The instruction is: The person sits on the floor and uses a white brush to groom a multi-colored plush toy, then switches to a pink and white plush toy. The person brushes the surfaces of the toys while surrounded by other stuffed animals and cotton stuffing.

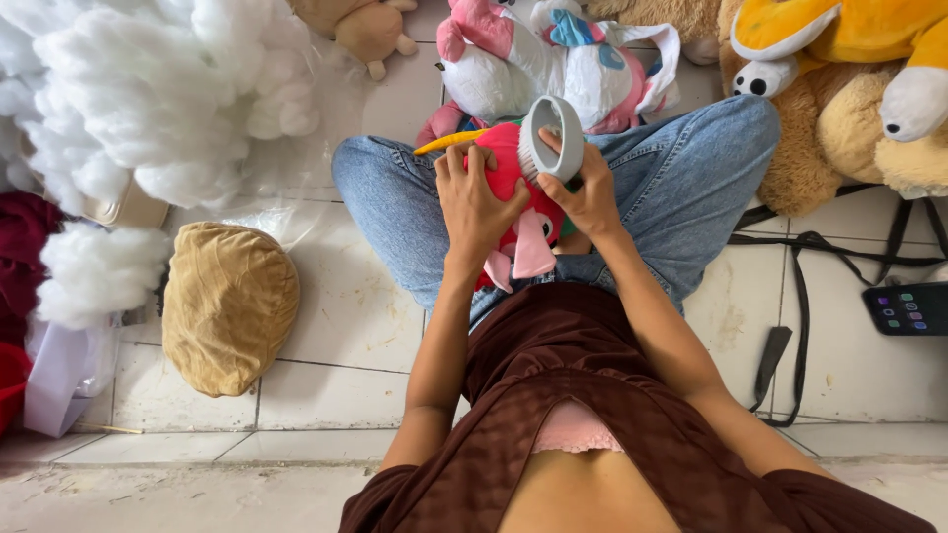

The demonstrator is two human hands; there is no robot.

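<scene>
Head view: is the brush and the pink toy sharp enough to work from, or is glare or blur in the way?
Head view: soft even daylight, no glare; the grey brush in the right hand and the pink plush toy under the left hand are sharp; white stuffing at top left is nearly overexposed; edges bend slightly from the wide lens.

Two hands, one grey brush, one red plush toy, one phone

- Pink plush toy: bright pink with a yellow-orange horn and pale pink flaps, resting on the lap, upright between both hands.
- Grey brush: round, pale bristles pressed against the plush toy's upper right side.
</scene>
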